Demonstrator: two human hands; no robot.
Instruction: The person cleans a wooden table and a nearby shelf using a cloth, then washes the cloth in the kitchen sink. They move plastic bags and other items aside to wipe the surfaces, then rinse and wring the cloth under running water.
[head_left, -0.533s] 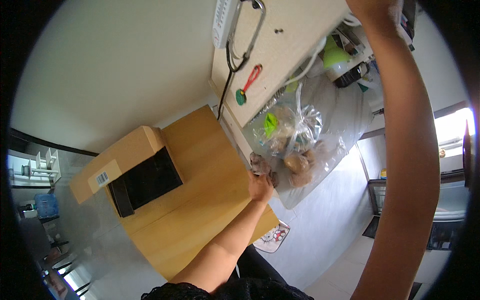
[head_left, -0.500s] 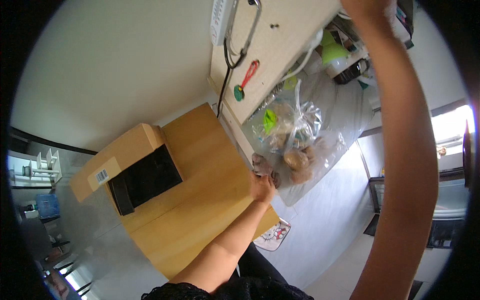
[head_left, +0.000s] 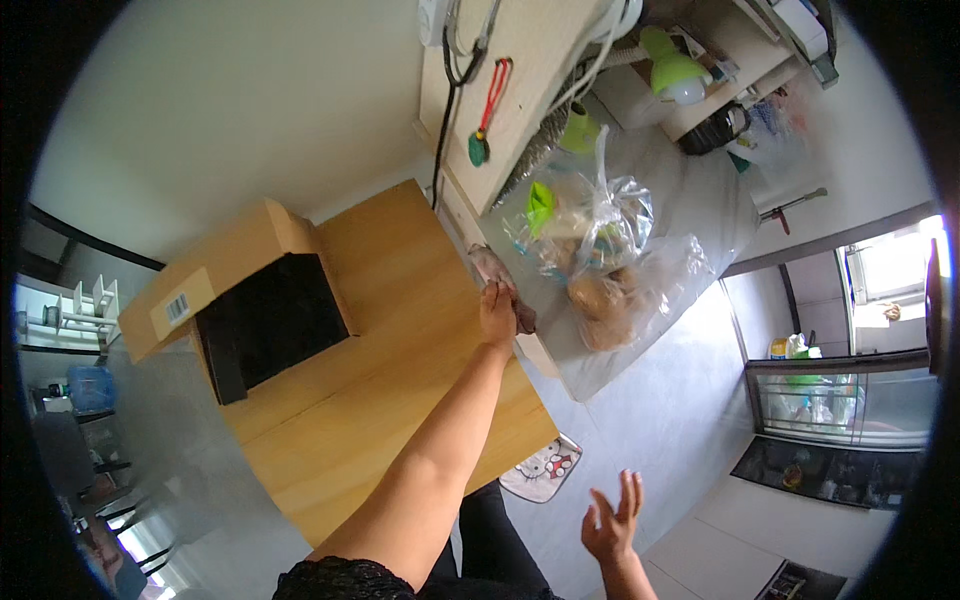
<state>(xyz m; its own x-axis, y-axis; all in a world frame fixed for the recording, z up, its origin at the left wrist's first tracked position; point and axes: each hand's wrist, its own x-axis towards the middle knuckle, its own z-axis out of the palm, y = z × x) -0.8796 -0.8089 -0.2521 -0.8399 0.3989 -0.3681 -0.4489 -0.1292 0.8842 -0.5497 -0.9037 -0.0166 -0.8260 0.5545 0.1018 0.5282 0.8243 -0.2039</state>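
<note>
The left hand (head_left: 498, 312) grips a crumpled greyish-brown bundle (head_left: 490, 265) at the edge of the grey worktop (head_left: 700, 190). From it, clear plastic bags (head_left: 605, 300) lie towards two and three o'clock, a cardboard box (head_left: 240, 262) at nine. At five o'clock, the right hand (head_left: 612, 522) hangs empty over the floor (head_left: 680, 430), fingers spread.

A brown cardboard box (head_left: 237, 240) with a beige label (head_left: 190, 298) lies along the left edge of the yellow-brown wooden tabletop (head_left: 390, 410). Clear plastic bags (head_left: 610, 310) sit near the grey surface's (head_left: 561, 365) nearest corner. A red-corded green pendant (head_left: 479, 149) lies against the pale wooden panel (head_left: 540, 70), near its lower corner.
</note>
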